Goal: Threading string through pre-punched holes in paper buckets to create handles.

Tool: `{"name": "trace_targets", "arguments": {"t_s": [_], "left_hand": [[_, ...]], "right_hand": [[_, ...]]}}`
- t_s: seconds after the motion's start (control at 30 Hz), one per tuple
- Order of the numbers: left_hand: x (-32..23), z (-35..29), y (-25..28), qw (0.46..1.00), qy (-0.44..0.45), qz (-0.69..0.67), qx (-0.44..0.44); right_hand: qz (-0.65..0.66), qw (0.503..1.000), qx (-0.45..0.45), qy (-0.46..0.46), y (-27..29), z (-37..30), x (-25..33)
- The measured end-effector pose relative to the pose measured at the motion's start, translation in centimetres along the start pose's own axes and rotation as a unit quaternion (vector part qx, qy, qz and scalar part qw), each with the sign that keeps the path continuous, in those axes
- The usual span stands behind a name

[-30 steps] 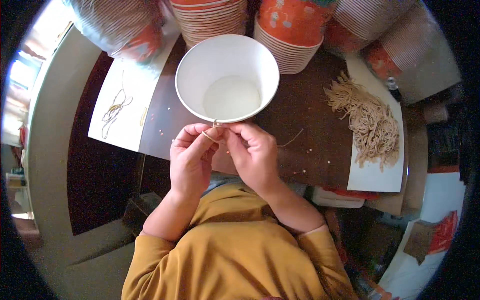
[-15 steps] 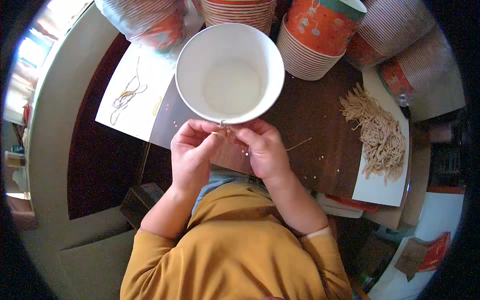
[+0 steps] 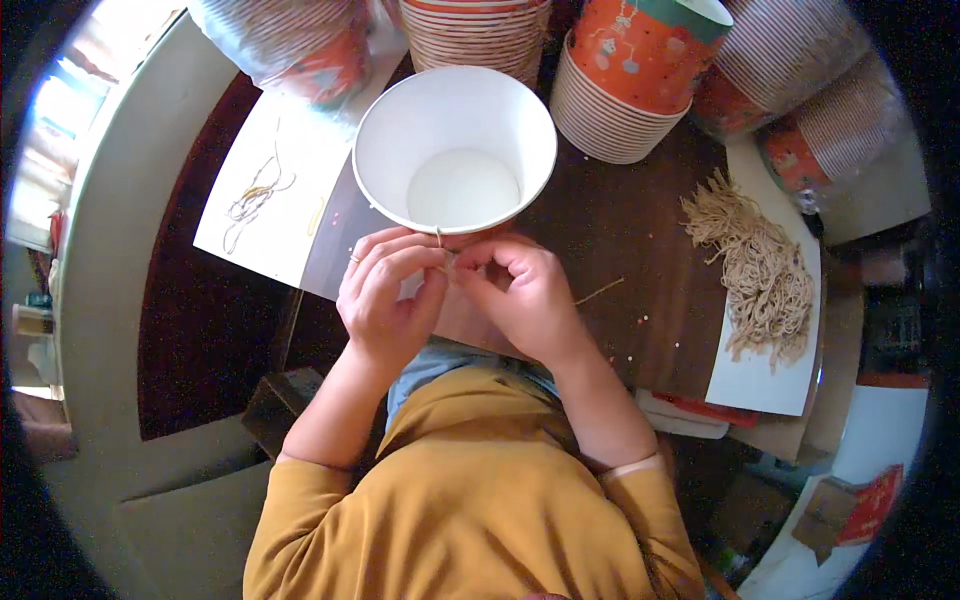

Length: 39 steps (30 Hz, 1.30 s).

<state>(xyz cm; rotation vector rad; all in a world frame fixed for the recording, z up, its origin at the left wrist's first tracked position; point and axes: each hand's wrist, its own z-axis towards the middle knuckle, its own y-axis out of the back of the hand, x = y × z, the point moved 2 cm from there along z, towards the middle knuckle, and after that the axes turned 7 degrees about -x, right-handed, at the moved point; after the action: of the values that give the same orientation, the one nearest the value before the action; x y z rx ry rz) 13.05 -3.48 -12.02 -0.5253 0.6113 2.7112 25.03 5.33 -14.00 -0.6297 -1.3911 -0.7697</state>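
A large white-lined paper bucket (image 3: 460, 185) stands before me with its mouth tilted toward me. A short beige string (image 3: 439, 238) hangs over its near rim. My left hand (image 3: 393, 290) pinches the string just below the rim, its other fingers lying against the bucket's outside. Close beside it, my right hand (image 3: 518, 290) is closed with thumb and fingertips on the same string. The exact shape of the string between the fingertips is too small to make out.
Stacked orange paper buckets (image 3: 625, 90) and plastic-wrapped stacks (image 3: 780, 60) line the back. On the right, a beige string bundle (image 3: 760, 275) lies on white paper (image 3: 755, 385). Thin loose strings (image 3: 262, 195) rest on a white sheet (image 3: 285, 245) at left. One string piece (image 3: 600, 291) lies on the brown table (image 3: 640, 240).
The bucket's near rim has shifted slightly up and left, and its mouth tips more toward me. My fingers have changed their pinch, with the left fingers now stretched over the string.
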Motion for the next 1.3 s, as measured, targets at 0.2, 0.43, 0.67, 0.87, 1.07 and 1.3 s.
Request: {"name": "trace_targets", "arguments": {"t_s": [0.2, 0.43, 0.67, 0.87, 1.07, 1.3], "left_hand": [[-0.4, -1.3, -0.4, 0.994, 0.091, -0.049, -0.018], [0.6, -2.3, -1.0, 0.715, 0.487, -0.487, -0.123], [0.4, -2.0, -0.3, 0.671, 0.519, -0.519, -0.106], [0.6, -1.9, 0.2, 0.662, 0.536, -0.517, -0.085], [0.4, -1.9, 0.1, 0.676, 0.532, -0.504, -0.076], [-0.6, -1.3, 0.6, 0.878, 0.396, -0.255, -0.078]], "right_hand": [[-0.111, 0.964, -0.174, 0.165, -1.5, 0.7, 0.2], [0.237, 0.963, -0.050, -0.119, -2.4, 1.2, -0.7], [0.344, 0.926, 0.005, -0.153, -2.2, 0.4, 0.3], [0.369, 0.915, -0.002, -0.164, -2.7, 0.2, -0.2], [0.470, 0.856, 0.002, -0.218, -3.4, 0.2, -1.0], [0.470, 0.840, 0.003, -0.270, -3.6, 0.2, -1.3]]}}
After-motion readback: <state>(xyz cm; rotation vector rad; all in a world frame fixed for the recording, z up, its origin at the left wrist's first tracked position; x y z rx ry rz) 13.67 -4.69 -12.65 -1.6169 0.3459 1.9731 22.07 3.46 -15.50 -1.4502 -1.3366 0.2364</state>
